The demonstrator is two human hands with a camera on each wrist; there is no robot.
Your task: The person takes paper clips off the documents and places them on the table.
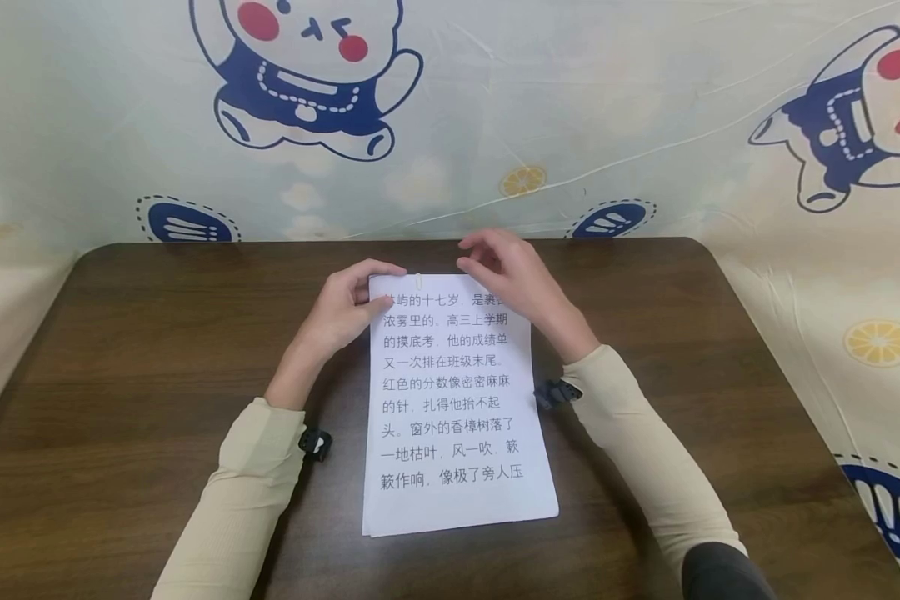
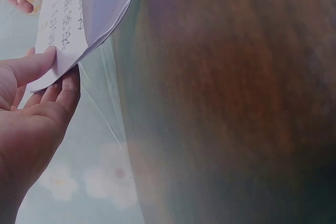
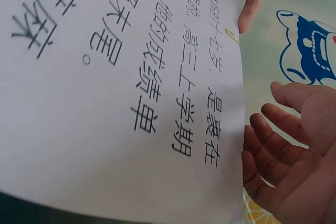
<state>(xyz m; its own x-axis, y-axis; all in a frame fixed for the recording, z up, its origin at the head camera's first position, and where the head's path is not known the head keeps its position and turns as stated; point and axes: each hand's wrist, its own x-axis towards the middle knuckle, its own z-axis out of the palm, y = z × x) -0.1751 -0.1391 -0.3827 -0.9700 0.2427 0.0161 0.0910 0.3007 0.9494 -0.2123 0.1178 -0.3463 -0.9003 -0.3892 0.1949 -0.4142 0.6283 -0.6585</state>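
A stack of printed sheets (image 1: pixel 456 400) is lying mid-worktop (image 1: pixel 157 350), its top edge reaching toward the far edge, where a paper clip (image 1: pixel 418 279) is already sitting. The left hand (image 1: pixel 342 310) is pinching the stack's top left corner between thumb and fingers. The right hand (image 1: pixel 512 275) is hovering just beside the top right corner, fingers relaxed and holding nothing. No containers are showing; clipping appears nearly done.
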